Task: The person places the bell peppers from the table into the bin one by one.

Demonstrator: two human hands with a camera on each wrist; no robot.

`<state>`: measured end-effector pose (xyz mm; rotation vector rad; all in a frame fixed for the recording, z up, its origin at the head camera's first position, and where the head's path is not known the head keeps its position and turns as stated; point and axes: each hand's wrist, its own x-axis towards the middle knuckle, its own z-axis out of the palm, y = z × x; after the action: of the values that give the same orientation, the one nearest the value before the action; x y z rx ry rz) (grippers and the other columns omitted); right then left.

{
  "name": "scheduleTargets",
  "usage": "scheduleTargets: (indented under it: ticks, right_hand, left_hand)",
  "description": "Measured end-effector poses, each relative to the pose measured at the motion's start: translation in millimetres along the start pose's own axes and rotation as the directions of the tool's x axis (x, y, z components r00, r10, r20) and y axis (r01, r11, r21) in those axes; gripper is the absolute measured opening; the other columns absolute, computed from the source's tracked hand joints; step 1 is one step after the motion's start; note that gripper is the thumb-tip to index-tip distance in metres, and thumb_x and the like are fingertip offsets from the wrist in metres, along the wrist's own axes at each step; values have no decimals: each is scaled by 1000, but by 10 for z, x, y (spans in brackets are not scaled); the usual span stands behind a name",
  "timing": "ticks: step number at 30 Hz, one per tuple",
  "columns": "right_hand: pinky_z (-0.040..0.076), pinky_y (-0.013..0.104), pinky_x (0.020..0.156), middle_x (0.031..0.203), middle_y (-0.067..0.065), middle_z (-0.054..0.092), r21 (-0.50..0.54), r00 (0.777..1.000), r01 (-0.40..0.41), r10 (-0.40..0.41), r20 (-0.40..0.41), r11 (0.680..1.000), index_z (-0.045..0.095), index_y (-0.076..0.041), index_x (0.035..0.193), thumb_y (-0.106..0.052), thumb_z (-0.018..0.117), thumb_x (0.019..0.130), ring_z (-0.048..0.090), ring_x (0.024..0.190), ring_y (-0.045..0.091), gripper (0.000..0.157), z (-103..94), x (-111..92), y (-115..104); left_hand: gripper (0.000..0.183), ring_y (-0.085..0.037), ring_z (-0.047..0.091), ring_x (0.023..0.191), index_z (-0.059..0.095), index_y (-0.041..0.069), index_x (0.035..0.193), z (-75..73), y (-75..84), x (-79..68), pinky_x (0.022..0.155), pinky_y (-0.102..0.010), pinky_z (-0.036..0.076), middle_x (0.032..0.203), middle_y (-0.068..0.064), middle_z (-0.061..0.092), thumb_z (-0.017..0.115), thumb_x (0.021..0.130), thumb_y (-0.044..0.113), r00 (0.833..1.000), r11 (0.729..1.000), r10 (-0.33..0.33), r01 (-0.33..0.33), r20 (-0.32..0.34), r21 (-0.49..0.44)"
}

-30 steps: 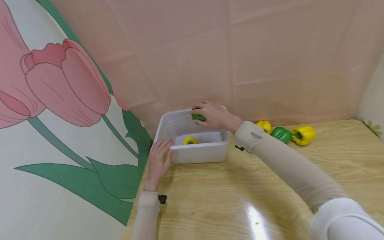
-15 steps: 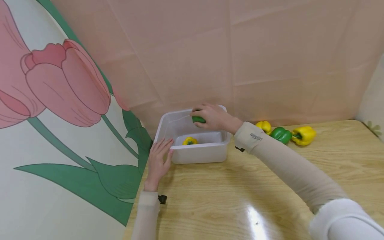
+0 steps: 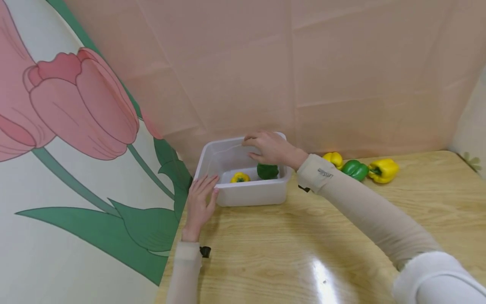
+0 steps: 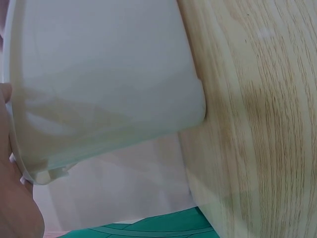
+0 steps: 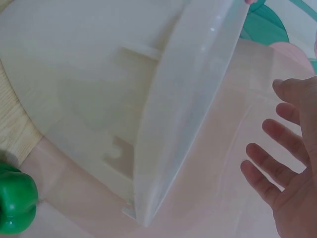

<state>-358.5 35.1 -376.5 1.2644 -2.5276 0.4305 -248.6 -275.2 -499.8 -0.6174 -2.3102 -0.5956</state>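
A whitish plastic bin (image 3: 250,195) stands against the back covering, with a yellow bell pepper (image 3: 240,177) and a dark green bell pepper (image 3: 267,171) inside it. My right hand (image 3: 271,147) hovers over the bin above the green pepper, holding nothing. In the right wrist view, the fingers (image 5: 282,144) of that hand are spread apart beyond the bin's rim. My left hand (image 3: 199,207) rests on the bin's front left corner, fingers fairly straight over the rim. The left wrist view has only part of this hand (image 4: 17,198) at the rim.
Right of the bin, a yellow bell pepper (image 3: 333,159), a green bell pepper (image 3: 355,170) and another yellow bell pepper (image 3: 384,170) lie in a row on the wooden table (image 3: 288,253). A wall with painted tulips (image 3: 83,101) borders the left side.
The right hand has let go of the green bell pepper, which has dropped from the hand into the bin's right side. The left hand stays at the rim.
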Motion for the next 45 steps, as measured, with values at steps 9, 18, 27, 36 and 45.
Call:
scheduleTargets:
  ticks: [9, 18, 27, 36, 45]
  right_hand:
    - [57, 52, 102, 132, 13, 72, -8, 999, 30, -30, -33, 1000, 75, -7, 129, -24, 77, 99, 70, 116, 34, 35, 31, -65, 66]
    - [59, 53, 99, 126, 12, 74, -19, 995, 55, -56, -85, 998, 77, -6, 123, -25, 78, 98, 71, 113, 34, 32, -6, -154, 126]
    - [57, 51, 103, 126, 12, 73, -8, 997, 19, -20, -75, 1000, 77, -5, 122, -22, 77, 99, 68, 116, 33, 28, -64, -282, 154]
    - [59, 48, 90, 114, 9, 74, -12, 994, -5, 4, -110, 1000, 78, -7, 112, -20, 78, 98, 68, 103, 29, 19, -101, -426, 233]
    - [58, 46, 82, 104, 9, 72, -10, 991, -11, 9, -133, 1000, 77, -7, 105, -18, 79, 97, 64, 94, 27, 14, -132, -578, 305]
  left_hand:
    - [36, -40, 57, 142, 70, 13, 142, 0, -8, -8, 124, -62, 33, 147, -7, 68, 62, 108, 23, 1000, 1000, -1, 1, -8, -7]
    - [37, -42, 58, 139, 71, 13, 141, 2, -4, 22, 123, -63, 34, 145, -8, 69, 65, 106, 21, 1000, 1000, 6, -7, -27, -9]
    - [38, -42, 57, 140, 71, 12, 141, 18, -14, 14, 122, -65, 34, 143, -13, 70, 65, 105, 20, 1000, 1000, 11, -11, -27, -7]
    - [38, -35, 55, 145, 70, 14, 142, 3, -15, 23, 123, -63, 34, 147, -6, 68, 65, 105, 22, 1000, 1000, 2, -2, -24, -1]
    - [37, -43, 57, 140, 71, 11, 141, 24, -16, -3, 122, -65, 34, 144, -12, 70, 64, 106, 21, 1000, 1000, -2, 2, -16, -13]
